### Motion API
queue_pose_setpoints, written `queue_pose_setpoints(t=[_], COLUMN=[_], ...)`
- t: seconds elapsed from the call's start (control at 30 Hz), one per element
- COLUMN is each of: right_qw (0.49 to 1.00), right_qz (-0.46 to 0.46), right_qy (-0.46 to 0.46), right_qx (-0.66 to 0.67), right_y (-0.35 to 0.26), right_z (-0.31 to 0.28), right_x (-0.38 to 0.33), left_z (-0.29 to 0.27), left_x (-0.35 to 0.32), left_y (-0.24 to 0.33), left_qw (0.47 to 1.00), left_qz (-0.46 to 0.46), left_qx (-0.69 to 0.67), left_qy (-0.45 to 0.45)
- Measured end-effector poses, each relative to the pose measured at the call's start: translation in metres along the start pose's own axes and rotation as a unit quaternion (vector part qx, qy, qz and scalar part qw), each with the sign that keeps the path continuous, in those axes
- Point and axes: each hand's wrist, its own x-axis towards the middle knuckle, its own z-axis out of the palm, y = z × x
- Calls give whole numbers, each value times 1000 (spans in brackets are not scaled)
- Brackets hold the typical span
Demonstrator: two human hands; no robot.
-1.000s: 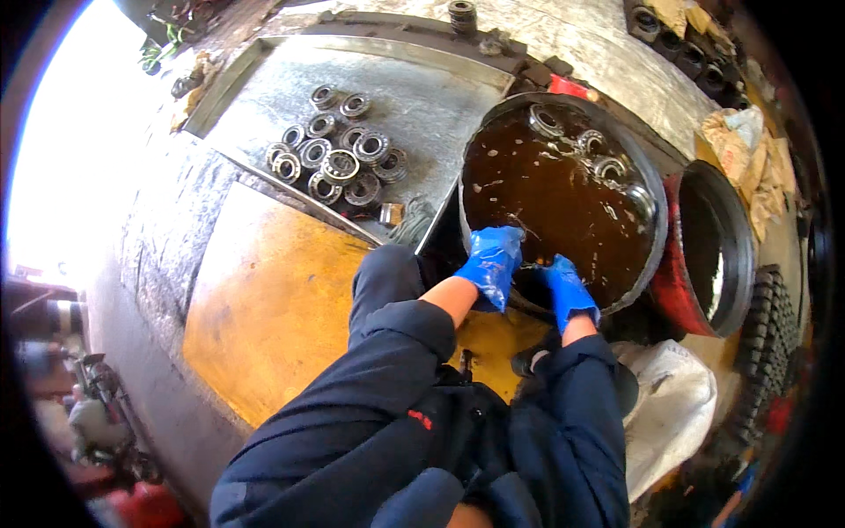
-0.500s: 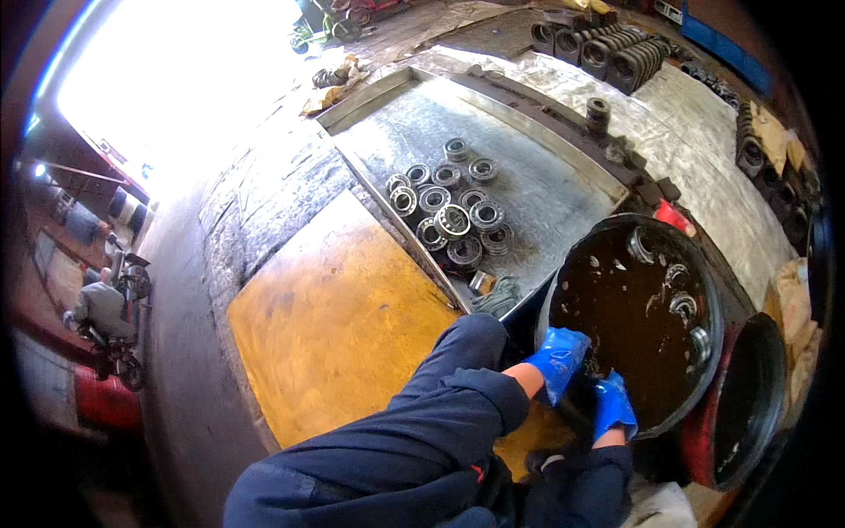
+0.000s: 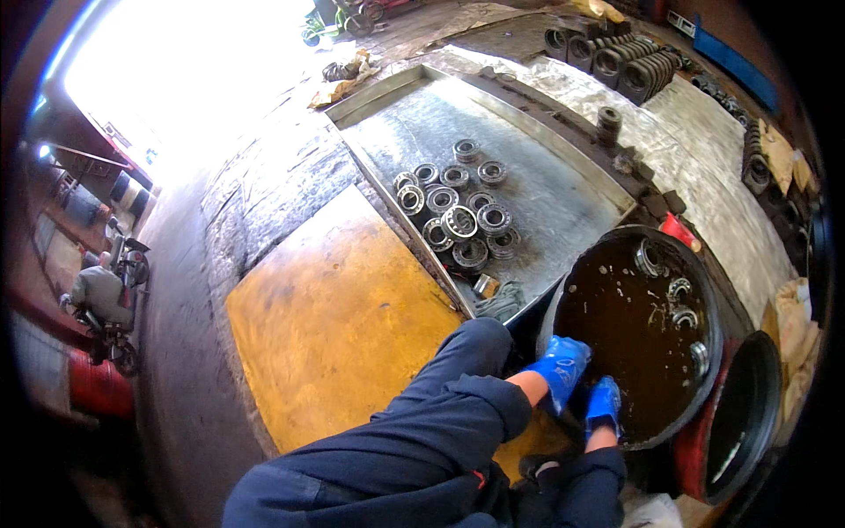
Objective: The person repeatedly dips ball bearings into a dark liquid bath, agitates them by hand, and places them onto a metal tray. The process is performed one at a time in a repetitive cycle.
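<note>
My left hand [image 3: 563,371], in a blue rubber glove, reaches over the near left side of a round black tub [image 3: 547,324]. Close beside it, my right hand [image 3: 604,405] wears a matching glove. Both have curled fingers pointing down toward the dark brown liquid [image 3: 625,352]; whatever they grip is hidden by the gloves. Inside the tub, metal bearing rings [image 3: 650,258] lie along the far and right side, partly in the liquid. Several steel bearings [image 3: 459,222] sit in a cluster on a shallow metal tray [image 3: 554,167] beyond the tub.
A yellow plate [image 3: 326,326] lies left of my legs. A grey-green rag [image 3: 503,301] rests in the tray's near corner. Right of the tub stands a red drum [image 3: 695,458] with a dark rim. Rows of large ring parts [image 3: 647,75] stand far right. A motorcycle [image 3: 110,299] is parked at left.
Both gloved hands have shifted slightly downward in view, and the right has moved left, nearer the left hand. The view has tilted a little. The tray's bearings stay in place.
</note>
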Motion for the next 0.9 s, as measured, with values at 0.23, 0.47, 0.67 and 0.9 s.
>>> queue_pose_setpoints(t=[0.23,0.47,0.67,0.9], right_qw=[997,985,882,838], right_qz=[-60,-149,-19,31], right_qy=[34,-26,-67,-83], right_qx=[-41,88,465,538], right_y=[-58,27,-7,-38], right_z=[-2,7,11,-33], right_x=[-39,26,-5,-42], left_z=[1,22,13,13], left_x=[-19,-3,1,-5], left_y=[-12,-12,-9,-8], left_qw=[999,995,994,995], left_qz=[-26,0,17,-18], left_qx=[-33,-60,-71,-82], left_qy=[-3,76,76,60])
